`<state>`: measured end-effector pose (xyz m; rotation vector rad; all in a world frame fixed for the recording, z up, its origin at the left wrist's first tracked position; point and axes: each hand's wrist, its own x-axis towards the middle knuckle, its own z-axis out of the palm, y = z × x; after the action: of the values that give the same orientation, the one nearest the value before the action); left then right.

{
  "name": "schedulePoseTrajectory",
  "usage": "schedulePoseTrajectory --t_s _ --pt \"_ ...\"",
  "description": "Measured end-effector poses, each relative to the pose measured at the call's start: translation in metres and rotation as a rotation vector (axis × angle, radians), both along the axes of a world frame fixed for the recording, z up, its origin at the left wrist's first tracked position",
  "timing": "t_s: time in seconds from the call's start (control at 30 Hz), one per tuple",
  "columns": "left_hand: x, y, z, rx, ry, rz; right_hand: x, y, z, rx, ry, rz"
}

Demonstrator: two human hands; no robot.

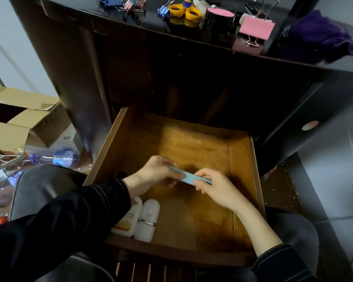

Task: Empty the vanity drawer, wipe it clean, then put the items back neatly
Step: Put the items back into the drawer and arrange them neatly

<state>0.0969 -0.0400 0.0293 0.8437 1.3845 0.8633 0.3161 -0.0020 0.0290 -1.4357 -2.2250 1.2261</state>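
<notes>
The wooden vanity drawer point(243, 159) is pulled out below the dark vanity. Above its floor, my left hand point(157, 176) and my right hand point(214, 186) both hold a flat light-blue item point(189, 177), one at each end. Two white bottles point(147, 220) lie side by side in the drawer's near left corner, partly under my left sleeve. On the vanity top lie colored binder clips point(128, 5), yellow-handled scissors point(184, 12), a black jar with a pink lid point(220, 17), a large pink binder clip point(257, 29) and a purple cloth point(322, 35).
An open cardboard box point(18, 119) and plastic bottles point(57, 157) crowd the floor at the left. A black padded seat point(43, 186) sits by my left arm. The dark vanity side panel point(314, 119) stands at the right.
</notes>
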Motion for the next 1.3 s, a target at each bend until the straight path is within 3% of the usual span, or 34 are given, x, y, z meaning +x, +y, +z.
schedulePoseTrajectory --t_s 0.1,0.17,0.33,0.43,0.53,0.67,0.9,1.1,1.3 --pt "0.005 0.005 -0.001 -0.121 -0.31 0.222 -0.002 0.004 0.004 -0.117 0.08 -0.067" --pt "0.015 0.011 0.0 -0.178 -0.372 0.319 -0.003 0.004 0.004 -0.166 0.073 -0.091" --pt "0.044 0.024 -0.003 -0.135 -0.226 0.17 -0.003 0.005 0.0 -0.169 -0.023 -0.132" --pt "0.051 0.025 -0.007 -0.081 -0.027 0.077 0.003 0.008 -0.002 -0.227 -0.037 -0.188" --pt "0.05 0.024 -0.009 -0.03 0.151 0.008 0.005 0.011 -0.01 -0.225 -0.255 -0.233" --pt "0.048 0.022 -0.009 0.054 0.221 -0.037 0.002 0.006 -0.019 -0.167 -0.536 -0.213" --pt "0.052 0.018 -0.006 0.106 0.247 -0.116 0.012 0.006 -0.009 0.033 -0.808 -0.085" --pt "0.053 0.017 -0.004 0.128 0.237 -0.126 0.014 0.008 -0.004 0.162 -0.81 0.039" --pt "0.051 0.018 -0.007 0.13 0.236 -0.112 0.01 0.009 -0.01 0.191 -0.751 -0.013"
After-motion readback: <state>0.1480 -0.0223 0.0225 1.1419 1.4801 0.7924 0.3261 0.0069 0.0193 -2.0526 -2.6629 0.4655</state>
